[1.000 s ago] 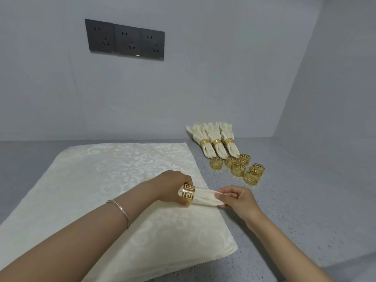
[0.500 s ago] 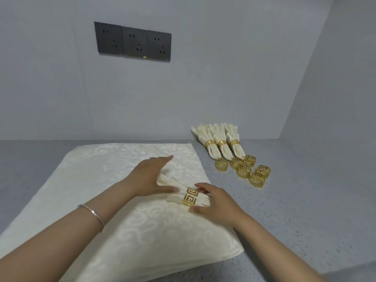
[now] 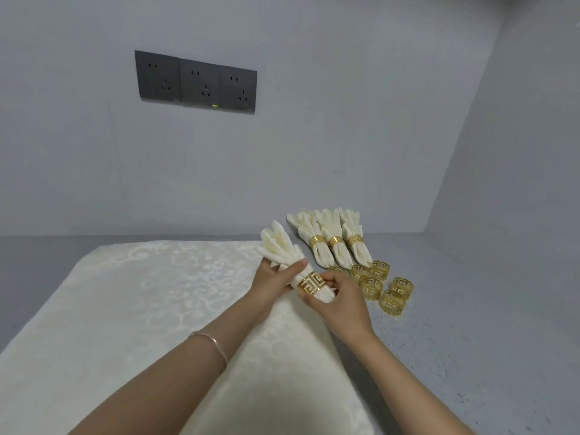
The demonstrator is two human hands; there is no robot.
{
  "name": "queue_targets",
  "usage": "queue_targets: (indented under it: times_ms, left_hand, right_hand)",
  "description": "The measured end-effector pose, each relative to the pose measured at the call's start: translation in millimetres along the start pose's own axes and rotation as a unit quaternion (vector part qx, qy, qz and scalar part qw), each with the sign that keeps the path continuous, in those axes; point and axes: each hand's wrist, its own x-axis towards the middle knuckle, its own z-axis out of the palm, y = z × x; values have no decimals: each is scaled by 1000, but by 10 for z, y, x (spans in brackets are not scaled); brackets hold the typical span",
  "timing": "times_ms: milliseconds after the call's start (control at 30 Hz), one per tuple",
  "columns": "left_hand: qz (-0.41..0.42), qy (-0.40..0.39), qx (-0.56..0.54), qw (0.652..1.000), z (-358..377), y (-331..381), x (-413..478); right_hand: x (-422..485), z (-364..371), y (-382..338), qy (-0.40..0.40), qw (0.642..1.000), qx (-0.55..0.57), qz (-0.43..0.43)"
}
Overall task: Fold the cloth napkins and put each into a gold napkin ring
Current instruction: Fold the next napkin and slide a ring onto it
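The left hand (image 3: 273,285) grips the folded napkin (image 3: 282,246) just above its gold ring (image 3: 310,284), with the thumb on top. The right hand (image 3: 342,306) pinches the ring and the short end of the napkin below it. The napkin is held slanted over the far right corner of the flat cloth (image 3: 141,309), and just to the right, on the grey counter (image 3: 470,324), lie three finished napkins (image 3: 335,251) and some loose rings (image 3: 371,288).

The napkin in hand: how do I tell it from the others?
Find the big cream cloth on the grey counter. Above its far right corner, the left hand and right hand hold one ringed napkin. The three others lie untouched nearer the wall.
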Motion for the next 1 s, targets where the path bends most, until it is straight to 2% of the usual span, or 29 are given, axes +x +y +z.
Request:
queue_targets:
  times_ms: [133,300,367,467,533,633,700,800,1000]
  left_hand:
    - [6,-19,-20,1000,291,9,353]
    - [13,-63,5,998,685,27,818]
    - [9,-79,65,995,769,55,1005]
    - [40,-60,194,978,821,6,1346]
    - [78,-60,300,949,820,-109,1593]
    - [130,-89,521,839,858,-278,1954]
    - [127,-115,598,783,896,-355,2114]
    - [100,-147,632,755,959,-449,2279]
    - [68,-166,650,738,994,-541,2434]
  right_hand:
    - [175,-187,76,38,999,-1,14]
    - [595,-424,292,65,997,1,39]
    - [879,-564,401,100,993,27,54]
    - [1476,-837,634,160,981,60,94]
    - [1873,-1010,837,189,969,78,140]
    - [2323,-1128,1206,200,958,64,196]
    - [2467,-1094,1462,194,955,25,224]
    - [2585,-963,1787,184,949,-4,256]
    - [2768,-838,2009,145,947,-32,284]
